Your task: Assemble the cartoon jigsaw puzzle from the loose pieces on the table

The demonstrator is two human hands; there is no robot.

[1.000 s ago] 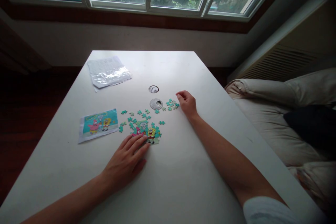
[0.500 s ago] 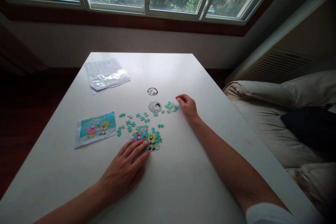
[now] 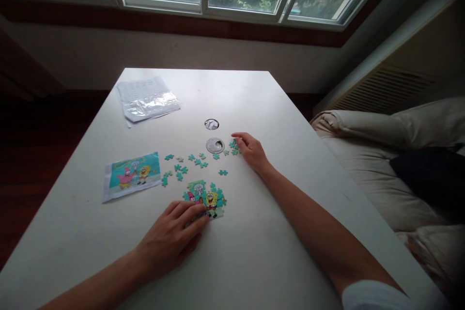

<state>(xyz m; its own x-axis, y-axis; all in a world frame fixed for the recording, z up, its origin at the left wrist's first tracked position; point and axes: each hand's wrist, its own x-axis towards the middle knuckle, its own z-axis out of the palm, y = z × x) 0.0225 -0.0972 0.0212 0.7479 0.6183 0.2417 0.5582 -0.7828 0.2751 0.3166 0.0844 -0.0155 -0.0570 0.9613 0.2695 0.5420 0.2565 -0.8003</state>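
Observation:
The partly joined jigsaw puzzle point(image 3: 211, 198) shows cartoon figures on a turquoise ground. My left hand point(image 3: 178, 230) lies over its lower left part, fingers stretched out and flat, hiding some of it. To the upper right, my right hand point(image 3: 252, 152) hovers over or touches a small pile of loose puzzle pieces point(image 3: 233, 144) and covers part of it. Its index finger points left and the other fingers are curled. No piece shows in that hand. More loose puzzle pieces point(image 3: 179, 169) are scattered above and left of the joined part.
A printed picture sheet point(image 3: 134, 177) with the same figures lies at the left. Papers in a clear plastic sleeve point(image 3: 148, 100) rest at the far left of the white table point(image 3: 254, 261). A round grommet cover point(image 3: 215, 145) sits near a table hole point(image 3: 211, 124). A couch point(image 3: 356, 155) stands right.
My right hand has moved left over the pile of pieces, its index finger now stretched out. The joined puzzle has slid slightly towards me under my left hand.

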